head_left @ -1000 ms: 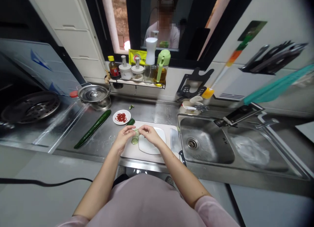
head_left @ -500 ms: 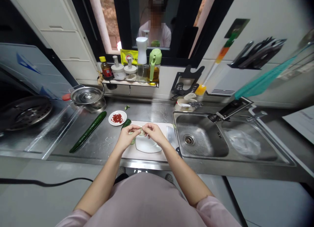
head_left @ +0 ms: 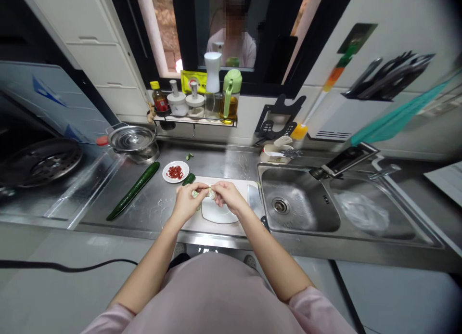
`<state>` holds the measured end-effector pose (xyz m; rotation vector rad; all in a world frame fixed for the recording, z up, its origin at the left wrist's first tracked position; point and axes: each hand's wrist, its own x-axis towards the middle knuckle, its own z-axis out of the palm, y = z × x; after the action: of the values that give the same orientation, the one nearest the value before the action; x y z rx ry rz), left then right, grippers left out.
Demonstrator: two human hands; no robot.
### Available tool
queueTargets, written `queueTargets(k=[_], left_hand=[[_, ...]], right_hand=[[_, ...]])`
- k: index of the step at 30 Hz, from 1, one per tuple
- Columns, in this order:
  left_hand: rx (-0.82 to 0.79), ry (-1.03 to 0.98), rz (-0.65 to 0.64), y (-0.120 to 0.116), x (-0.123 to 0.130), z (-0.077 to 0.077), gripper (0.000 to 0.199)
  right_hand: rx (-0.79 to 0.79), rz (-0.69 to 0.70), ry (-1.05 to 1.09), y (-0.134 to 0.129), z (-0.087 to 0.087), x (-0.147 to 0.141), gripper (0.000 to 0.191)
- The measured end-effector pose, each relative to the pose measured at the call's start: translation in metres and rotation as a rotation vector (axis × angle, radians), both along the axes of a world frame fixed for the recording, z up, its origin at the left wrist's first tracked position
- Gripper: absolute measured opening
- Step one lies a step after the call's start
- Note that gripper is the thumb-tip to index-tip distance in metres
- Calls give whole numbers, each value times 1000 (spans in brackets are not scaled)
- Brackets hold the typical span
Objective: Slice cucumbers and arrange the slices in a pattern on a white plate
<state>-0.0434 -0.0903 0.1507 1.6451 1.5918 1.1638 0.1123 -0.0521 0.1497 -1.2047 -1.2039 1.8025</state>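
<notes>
Over a white plate (head_left: 219, 216), my left hand (head_left: 188, 200) and my right hand (head_left: 230, 198) meet with fingertips pinched. Between them is a thin, pale cucumber slice (head_left: 211, 194), its edge gripped from both sides. Fingers cover part of it. The plate rests on a light cutting board (head_left: 195, 226). Behind my left hand lies a dark green cucumber piece (head_left: 188, 179), and more pale green shows under that hand, mostly hidden. A broad knife blade (head_left: 254, 199) lies on the board's right side.
A whole cucumber (head_left: 133, 190) and a small plate of chopped red chili (head_left: 175, 172) are to the left. Farther left are a steel pot (head_left: 133, 144) and a wok (head_left: 43, 160). A sink (head_left: 299, 199) borders the board's right; a condiment rack (head_left: 195, 120) hangs behind.
The cucumber slice between my fingertips has turned a little, and my fingers have shifted slightly around it. The whole view has shifted a little.
</notes>
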Motion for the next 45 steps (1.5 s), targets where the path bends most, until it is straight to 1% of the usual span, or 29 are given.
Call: queueTargets(k=[5,11,16,20,25,33,36,38,39,43,45], left_hand=[[40,95,25,-2,4,5,12],[8,-16,-21,-3,6,5,13],[41,126,-51,-4,5,2,14],[106,222,-66,-5,5,0,14],[184,301,-52,-6,5,-6,17],[215,235,-39,-7,6,-15,15],[189,220,27,-9,10,-21,16],[117,149,79,-12,13,-28,20],[56,75,89,-14,16,-33,24],[-251,-358,25,-17,27,-51,41],[-347,-516,11,-14,31,-56,51]], right_hand=[[-31,7,-8,-1,1,2,17],[9,24,-14,-1,0,4,18],[7,25,-46,-1,0,4,14],[-46,3,-41,-2,0,4,13],[-124,4,-1,-2,0,5,12],[-230,12,80,0,-4,6,14],[-241,-6,103,0,-10,8,15],[-217,-38,96,0,-17,10,16],[-202,-52,86,0,-21,12,16],[-147,-48,48,2,-35,20,18],[-116,-27,33,3,-39,24,20]])
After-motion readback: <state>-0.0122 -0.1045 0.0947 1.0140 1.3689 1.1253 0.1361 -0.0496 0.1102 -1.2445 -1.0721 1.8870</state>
